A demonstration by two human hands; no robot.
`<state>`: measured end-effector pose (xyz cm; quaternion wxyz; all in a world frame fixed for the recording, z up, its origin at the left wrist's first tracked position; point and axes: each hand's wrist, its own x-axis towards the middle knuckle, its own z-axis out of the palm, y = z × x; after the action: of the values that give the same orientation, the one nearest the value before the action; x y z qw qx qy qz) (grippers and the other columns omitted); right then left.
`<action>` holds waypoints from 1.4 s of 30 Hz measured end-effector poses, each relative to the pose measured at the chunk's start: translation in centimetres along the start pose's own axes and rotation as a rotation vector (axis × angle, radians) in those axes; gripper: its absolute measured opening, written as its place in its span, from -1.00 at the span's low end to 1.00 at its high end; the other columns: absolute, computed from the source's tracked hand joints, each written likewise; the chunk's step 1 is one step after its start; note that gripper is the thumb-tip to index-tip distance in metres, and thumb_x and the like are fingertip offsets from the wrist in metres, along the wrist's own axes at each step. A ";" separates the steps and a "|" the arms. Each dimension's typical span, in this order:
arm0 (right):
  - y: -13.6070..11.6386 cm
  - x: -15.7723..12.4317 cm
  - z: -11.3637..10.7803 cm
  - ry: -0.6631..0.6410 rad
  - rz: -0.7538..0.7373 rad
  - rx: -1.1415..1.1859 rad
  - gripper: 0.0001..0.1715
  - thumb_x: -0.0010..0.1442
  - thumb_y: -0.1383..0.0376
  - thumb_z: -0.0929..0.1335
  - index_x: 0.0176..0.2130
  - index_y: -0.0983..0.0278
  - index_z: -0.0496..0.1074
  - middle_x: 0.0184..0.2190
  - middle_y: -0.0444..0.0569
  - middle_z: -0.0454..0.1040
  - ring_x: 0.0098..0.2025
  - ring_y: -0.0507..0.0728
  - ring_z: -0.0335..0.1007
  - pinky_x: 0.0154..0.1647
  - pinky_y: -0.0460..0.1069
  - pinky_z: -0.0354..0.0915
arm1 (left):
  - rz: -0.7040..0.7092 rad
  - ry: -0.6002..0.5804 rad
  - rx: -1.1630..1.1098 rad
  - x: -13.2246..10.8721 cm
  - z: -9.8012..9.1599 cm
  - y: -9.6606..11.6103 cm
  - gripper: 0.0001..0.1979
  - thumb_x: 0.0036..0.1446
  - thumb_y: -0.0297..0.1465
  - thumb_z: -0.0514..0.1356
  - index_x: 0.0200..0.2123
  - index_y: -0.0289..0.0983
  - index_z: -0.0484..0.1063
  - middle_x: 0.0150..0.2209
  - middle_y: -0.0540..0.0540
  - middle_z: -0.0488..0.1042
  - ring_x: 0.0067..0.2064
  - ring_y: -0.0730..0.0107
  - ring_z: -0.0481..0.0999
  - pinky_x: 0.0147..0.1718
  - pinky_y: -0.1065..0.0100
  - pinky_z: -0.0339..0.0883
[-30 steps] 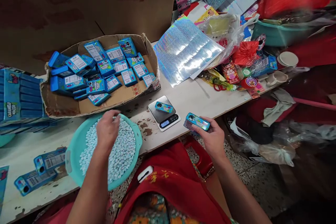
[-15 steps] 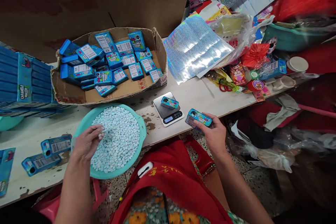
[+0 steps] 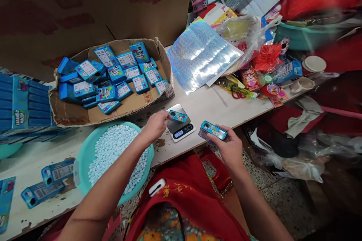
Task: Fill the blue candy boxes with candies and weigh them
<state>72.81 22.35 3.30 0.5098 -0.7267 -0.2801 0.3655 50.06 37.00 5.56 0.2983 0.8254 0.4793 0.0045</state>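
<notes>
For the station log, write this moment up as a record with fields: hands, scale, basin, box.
Left hand: fingertips at the small blue printed tin on the small silver digital scale; grip unclear
Right hand: holds a second blue printed tin
Scale display: lit, digits unreadable
Beside scale: teal plastic basin of white pellets
Behind basin: open cardboard box of blue packets

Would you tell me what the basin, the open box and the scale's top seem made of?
The basin looks like smooth teal plastic with a moulded rim. The open box is matte brown cardboard, edges torn. The scale's top is probably metal, given its grey sheen.
</notes>
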 end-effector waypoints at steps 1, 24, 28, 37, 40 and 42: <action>0.1 0.1 -0.1 0.003 0.003 0.004 -0.43 -0.15 0.16 0.55 -0.13 0.26 0.46 -0.26 -0.04 0.52 -0.25 0.15 0.44 -0.14 0.09 0.35 | 0.018 -0.001 0.060 0.9 0.2 0.6 -0.77 0.16 -0.47 0.00 -0.22 -0.28 0.45 -0.23 -0.14 0.44 -0.22 0.29 0.41 -0.25 0.33 0.20; -0.3 -0.2 0.0 0.012 -0.003 -0.021 -0.44 -0.13 0.14 0.54 -0.14 0.28 0.45 -0.27 -0.03 0.51 -0.24 0.16 0.43 -0.14 0.09 0.37 | -0.342 0.274 0.056 -5.3 -2.3 -5.0 -0.79 0.15 -0.36 0.02 -0.27 -0.23 0.44 -0.20 -0.09 0.50 -0.16 0.23 0.45 -0.20 0.32 0.22; -0.4 -0.7 0.4 0.032 -0.019 -0.024 -0.42 -0.14 0.12 0.53 -0.13 0.29 0.45 -0.28 -0.02 0.51 -0.25 0.17 0.44 -0.14 0.12 0.38 | -0.675 0.095 0.244 -11.1 -1.0 -10.4 -0.66 0.11 -0.23 0.04 -0.17 -0.30 0.44 -0.13 -0.26 0.48 -0.16 0.02 0.46 -0.30 0.25 0.23; -0.4 -1.5 1.5 -0.001 -0.033 -0.032 -0.42 -0.15 0.11 0.53 -0.14 0.29 0.45 -0.29 -0.02 0.52 -0.27 0.16 0.44 -0.16 0.12 0.39 | -0.725 0.259 -0.373 -14.9 0.6 -14.1 -0.79 -0.06 -0.26 0.22 -0.36 -0.25 0.46 -0.35 -0.10 0.49 -0.31 0.24 0.45 -0.37 0.35 0.27; -0.4 -1.6 1.6 -0.007 -0.036 -0.036 -0.43 -0.15 0.12 0.53 -0.14 0.29 0.45 -0.29 -0.02 0.52 -0.27 0.16 0.45 -0.15 0.11 0.39 | -0.760 0.477 -0.997 -16.6 0.3 -14.6 -0.67 -0.22 -0.30 0.36 -0.32 -0.28 0.46 -0.36 -0.05 0.46 -0.38 0.41 0.41 -0.47 0.47 0.27; -0.4 -1.5 1.5 -0.009 -0.033 -0.038 -0.43 -0.15 0.13 0.53 -0.14 0.28 0.45 -0.29 -0.03 0.52 -0.26 0.16 0.45 -0.15 0.10 0.39 | -0.766 0.550 -1.281 -17.4 0.2 -14.8 -0.65 -0.25 -0.35 0.38 -0.31 -0.30 0.45 -0.39 -0.05 0.44 -0.42 0.48 0.38 -0.53 0.52 0.24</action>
<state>70.67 22.13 3.75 0.5007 -0.7298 -0.3011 0.3550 29.06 28.41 2.89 0.5668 0.2403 0.6904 0.3799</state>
